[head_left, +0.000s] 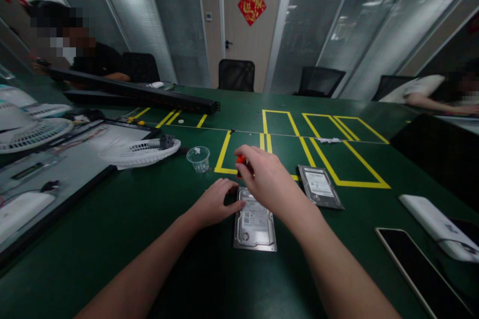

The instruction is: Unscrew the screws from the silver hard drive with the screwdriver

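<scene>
A silver hard drive with a white label lies flat on the green table in front of me. My left hand grips its upper left edge, thumb on the top face and fingers by the far corner. Above that same corner, my right hand is closed around a screwdriver with a red handle. The screwdriver points down; its tip is by my left fingertips, and whether it sits in a screw cannot be made out. To the right lies a second hard drive, touched by neither hand.
A clear plastic cup stands left of my hands. Beyond are yellow tape rectangles. A phone and a white power bank lie at right. Fan parts and a long black bar occupy the left. Two people sit across the table.
</scene>
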Demonstrator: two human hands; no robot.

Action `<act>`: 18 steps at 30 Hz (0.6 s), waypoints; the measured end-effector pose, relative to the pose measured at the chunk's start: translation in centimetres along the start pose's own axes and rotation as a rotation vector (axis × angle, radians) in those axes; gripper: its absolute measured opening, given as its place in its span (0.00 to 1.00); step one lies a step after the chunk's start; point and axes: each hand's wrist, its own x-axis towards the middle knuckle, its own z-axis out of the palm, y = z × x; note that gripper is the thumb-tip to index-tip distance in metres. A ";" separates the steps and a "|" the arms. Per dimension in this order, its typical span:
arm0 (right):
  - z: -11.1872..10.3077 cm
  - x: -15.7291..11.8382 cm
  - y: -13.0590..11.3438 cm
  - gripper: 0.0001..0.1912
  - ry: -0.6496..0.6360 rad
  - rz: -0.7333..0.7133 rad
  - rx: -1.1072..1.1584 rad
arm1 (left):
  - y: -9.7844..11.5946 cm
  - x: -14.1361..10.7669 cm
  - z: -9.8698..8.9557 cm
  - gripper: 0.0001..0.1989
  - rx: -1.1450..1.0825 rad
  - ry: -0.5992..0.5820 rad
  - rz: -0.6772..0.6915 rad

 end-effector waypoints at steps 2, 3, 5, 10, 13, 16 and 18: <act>-0.1 0.0 -0.1 0.11 -0.002 0.029 0.014 | 0.0 0.0 0.0 0.14 -0.006 0.001 -0.006; -0.1 0.0 -0.1 0.11 -0.004 0.040 0.017 | 0.1 0.0 -0.1 0.14 -0.009 0.002 -0.010; -0.2 0.1 -0.1 0.10 -0.010 0.047 0.016 | 0.1 0.0 -0.1 0.15 -0.014 0.001 -0.017; 0.0 -0.1 0.1 0.10 0.020 -0.001 0.006 | 0.0 0.0 0.0 0.16 -0.028 0.001 -0.025; 0.2 -0.2 0.2 0.11 0.044 -0.028 0.010 | 0.0 0.0 0.0 0.16 -0.028 -0.003 -0.024; 0.3 -0.2 0.3 0.12 0.051 -0.025 0.020 | 0.0 0.0 0.0 0.17 -0.024 -0.006 -0.018; 0.4 -0.2 0.3 0.12 0.050 -0.023 0.028 | 0.1 0.0 0.0 0.17 -0.025 -0.005 -0.014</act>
